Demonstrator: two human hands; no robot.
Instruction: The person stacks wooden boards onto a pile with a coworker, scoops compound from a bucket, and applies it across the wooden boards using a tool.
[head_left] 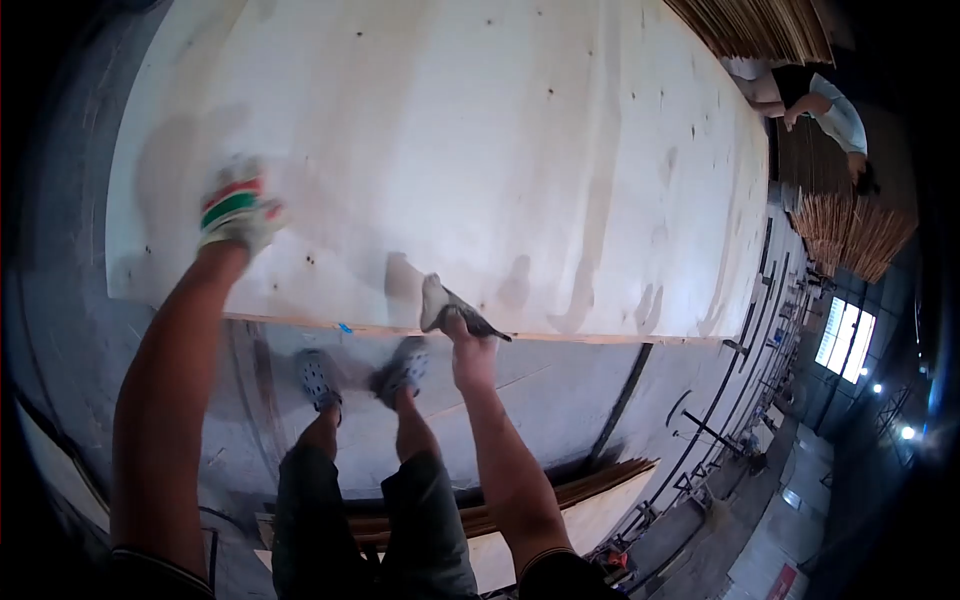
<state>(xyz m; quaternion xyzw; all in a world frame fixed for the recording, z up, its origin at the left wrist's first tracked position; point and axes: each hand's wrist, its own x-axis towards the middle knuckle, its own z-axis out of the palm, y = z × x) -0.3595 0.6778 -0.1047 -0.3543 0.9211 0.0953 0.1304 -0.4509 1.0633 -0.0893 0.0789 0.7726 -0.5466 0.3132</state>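
At left, over the pale wood sheet (450, 150): left hand (237, 208), in a whitish glove with red and green bands. Blurred; finger opening impossible to tell, nothing visible in grip. Below, on the grey floor (540, 400): pair of perforated clogs (318, 378), just beside the sheet's near edge. Between them and the sheet, at that edge: small blue mark (345, 328). Toward the middle, at the same edge: right hand (472, 345), seemingly bare, fingers closed around a grey-and-white piece (445, 303) with a dark, pointed end; exact nature unclear. Across the sheet: knots and darker streaks. Farther right: stacked thin sheets (755, 30) at top, then another person (840, 115), bent over, near bundled brown strips (850, 230). Beyond: bright window (845, 338).
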